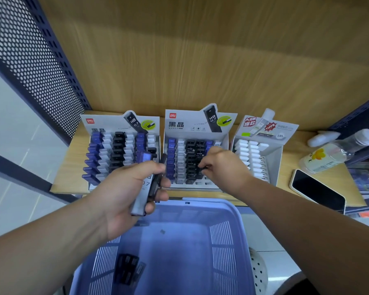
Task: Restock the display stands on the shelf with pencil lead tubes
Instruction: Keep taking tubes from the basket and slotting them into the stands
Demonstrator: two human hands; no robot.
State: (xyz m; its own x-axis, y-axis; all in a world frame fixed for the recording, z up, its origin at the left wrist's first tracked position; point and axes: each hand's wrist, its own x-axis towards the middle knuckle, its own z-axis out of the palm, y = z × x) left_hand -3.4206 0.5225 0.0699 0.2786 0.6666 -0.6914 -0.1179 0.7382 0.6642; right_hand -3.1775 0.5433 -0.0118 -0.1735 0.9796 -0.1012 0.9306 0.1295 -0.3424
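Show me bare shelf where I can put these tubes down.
Bare wood lies left of the left stand, up to the shelf edge, and in a narrow strip between the right stand and the phone. Crowded: the three stands sit nearly side by side, and the bottle and phone fill the right end.

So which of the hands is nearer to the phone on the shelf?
The right hand, pinching a tube at the middle stand, left of the phone. The left hand grips tubes farther left.
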